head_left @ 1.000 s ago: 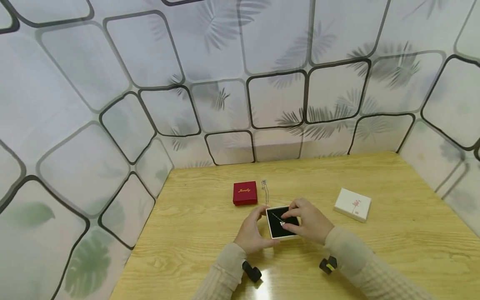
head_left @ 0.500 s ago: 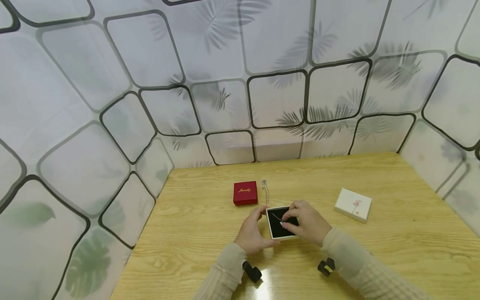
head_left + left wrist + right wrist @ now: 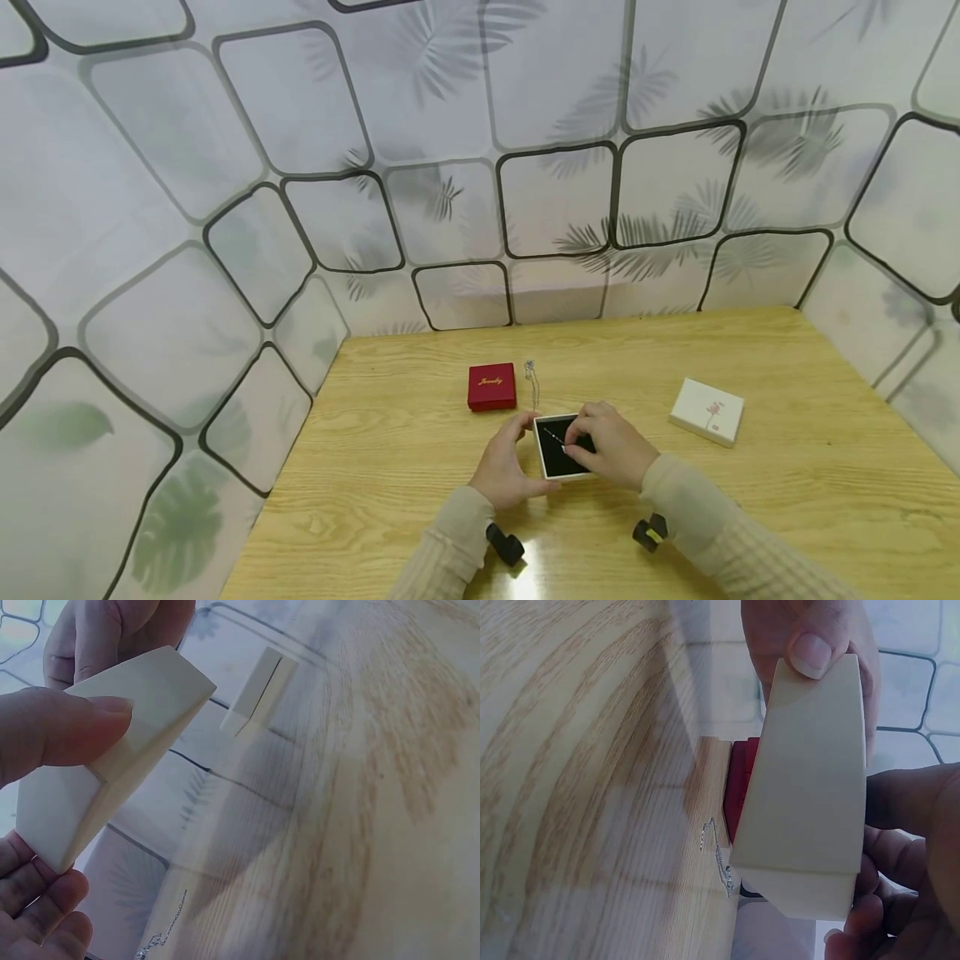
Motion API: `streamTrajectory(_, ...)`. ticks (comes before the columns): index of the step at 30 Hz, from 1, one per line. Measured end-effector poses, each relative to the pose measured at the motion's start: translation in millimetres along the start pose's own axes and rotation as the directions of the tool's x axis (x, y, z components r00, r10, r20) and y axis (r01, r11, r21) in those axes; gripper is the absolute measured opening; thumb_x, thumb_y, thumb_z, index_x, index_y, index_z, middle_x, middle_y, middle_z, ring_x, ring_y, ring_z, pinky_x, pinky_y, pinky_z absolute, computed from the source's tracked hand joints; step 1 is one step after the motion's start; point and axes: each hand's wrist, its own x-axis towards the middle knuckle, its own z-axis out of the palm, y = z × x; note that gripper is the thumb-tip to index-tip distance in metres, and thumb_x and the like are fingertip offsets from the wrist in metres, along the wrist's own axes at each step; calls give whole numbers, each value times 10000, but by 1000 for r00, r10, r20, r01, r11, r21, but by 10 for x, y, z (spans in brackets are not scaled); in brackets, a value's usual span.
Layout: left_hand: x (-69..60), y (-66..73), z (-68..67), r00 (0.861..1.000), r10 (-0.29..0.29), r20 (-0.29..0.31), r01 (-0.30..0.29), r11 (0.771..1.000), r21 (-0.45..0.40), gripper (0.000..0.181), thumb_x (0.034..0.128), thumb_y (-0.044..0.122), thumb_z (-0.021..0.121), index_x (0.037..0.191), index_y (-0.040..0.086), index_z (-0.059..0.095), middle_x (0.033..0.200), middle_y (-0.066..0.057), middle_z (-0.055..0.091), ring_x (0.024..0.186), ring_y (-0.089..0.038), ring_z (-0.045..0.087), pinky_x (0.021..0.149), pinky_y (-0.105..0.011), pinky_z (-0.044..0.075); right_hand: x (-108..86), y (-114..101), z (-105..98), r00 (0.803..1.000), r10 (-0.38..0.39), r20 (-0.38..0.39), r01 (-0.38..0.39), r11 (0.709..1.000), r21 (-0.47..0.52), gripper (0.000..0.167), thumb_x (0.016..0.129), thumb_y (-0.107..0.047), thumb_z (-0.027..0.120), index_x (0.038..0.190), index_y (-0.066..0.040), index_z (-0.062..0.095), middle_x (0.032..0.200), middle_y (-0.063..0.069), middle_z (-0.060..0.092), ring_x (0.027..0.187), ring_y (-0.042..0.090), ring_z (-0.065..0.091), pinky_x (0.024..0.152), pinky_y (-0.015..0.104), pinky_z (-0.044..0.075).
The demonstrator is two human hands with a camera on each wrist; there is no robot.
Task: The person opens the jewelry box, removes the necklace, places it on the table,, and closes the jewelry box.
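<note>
In the head view, a white box (image 3: 537, 450) with a black lining (image 3: 552, 462) is held by my left hand (image 3: 504, 471), thumb on its near side and fingers at the far left corner. A thin silver necklace (image 3: 554, 436) with a small pendant lies on the lining. My right hand (image 3: 615, 447) reaches in from the right, thumb and forefinger pinching the pendant end and mostly covering it. Both wrist views show the box's plain outer walls (image 3: 806, 772), raised above the table. My left thumb (image 3: 82, 727) presses one wall; the box's inside is hidden there.
A red jewelry box (image 3: 491, 387) with gold lettering sits behind the white box. Beside it lies another silver chain (image 3: 532, 383). To the right is a white lid (image 3: 707, 411) printed with a pink flower. Patterned cloth walls (image 3: 555, 200) bound the wooden table (image 3: 390, 433).
My right hand has shifted slightly left, its thumb and forefinger closing over the pendant, which shows less now. My left hand and the box have stayed in place.
</note>
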Motion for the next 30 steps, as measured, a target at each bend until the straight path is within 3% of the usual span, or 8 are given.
streamTrajectory(21,6,-7,13,1000,9,-13,-9,1000,-18,915,609,275,927,1373,219,425,1283,107,517,1128,-113,482,987,-424,438,26,25,38,1000,14,5,-14,999,-28,147,784,-217,804,759,-244,662,804,-113,501,774,99,405,665,268,394)
streamTrajectory(30,4,7,0,1000,13,-8,-13,1000,-26,917,624,274,920,1385,185,416,1279,96,510,1121,-115,467,986,-423,438,13,-10,3,999,31,32,-32,999,14,168,861,-189,734,790,-246,593,853,-116,474,812,116,393,687,278,390)
